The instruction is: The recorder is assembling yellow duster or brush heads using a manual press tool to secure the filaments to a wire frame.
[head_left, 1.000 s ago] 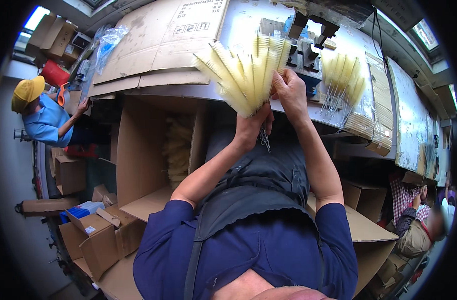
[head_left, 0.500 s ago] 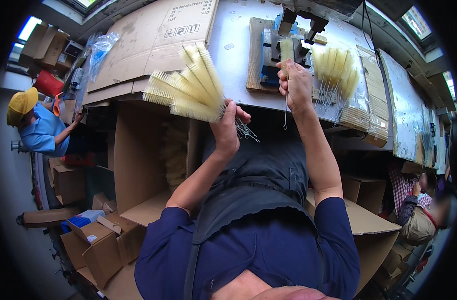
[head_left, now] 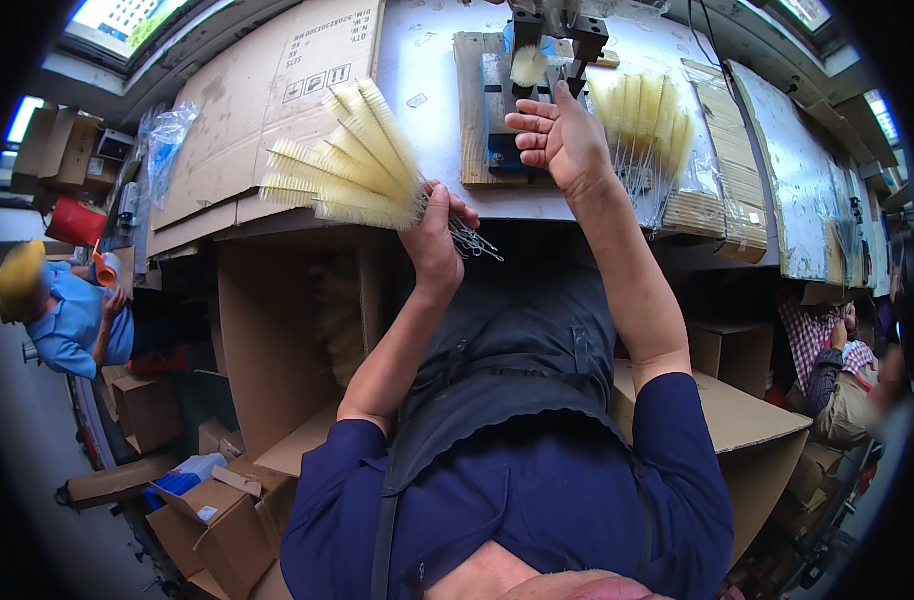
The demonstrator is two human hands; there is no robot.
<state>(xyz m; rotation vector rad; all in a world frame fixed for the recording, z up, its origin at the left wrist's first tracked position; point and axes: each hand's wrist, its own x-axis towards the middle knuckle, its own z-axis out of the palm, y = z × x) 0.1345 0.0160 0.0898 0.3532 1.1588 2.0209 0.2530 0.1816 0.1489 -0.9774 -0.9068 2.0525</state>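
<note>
My left hand (head_left: 438, 240) is closed around the twisted-wire stems of several bottle brushes (head_left: 377, 150), whose cream bristle heads fan out up and to the left. The looped wire ends hang out to the right of the fist. My right hand (head_left: 562, 135) is open, palm showing and fingers apart, just in front of a black and blue bench fixture (head_left: 500, 125). A single cream brush head (head_left: 528, 66) sits between the fixture's black upright parts, beyond my right fingertips. Its stem cannot be made out. More bottle brushes (head_left: 642, 115) lie in a row right of the fixture.
A flattened cardboard sheet (head_left: 247, 110) covers the bench's left part. Stacked cardboard strips (head_left: 722, 160) lie at the right. An open carton (head_left: 287, 330) with brushes inside stands below the bench. A person in blue (head_left: 72, 310) is at far left, another person (head_left: 842, 370) at far right.
My right hand has let go of the brush it held and opened its fingers. That brush is now up in the fixture. The view has shifted slightly; my left hand still grips its bunch.
</note>
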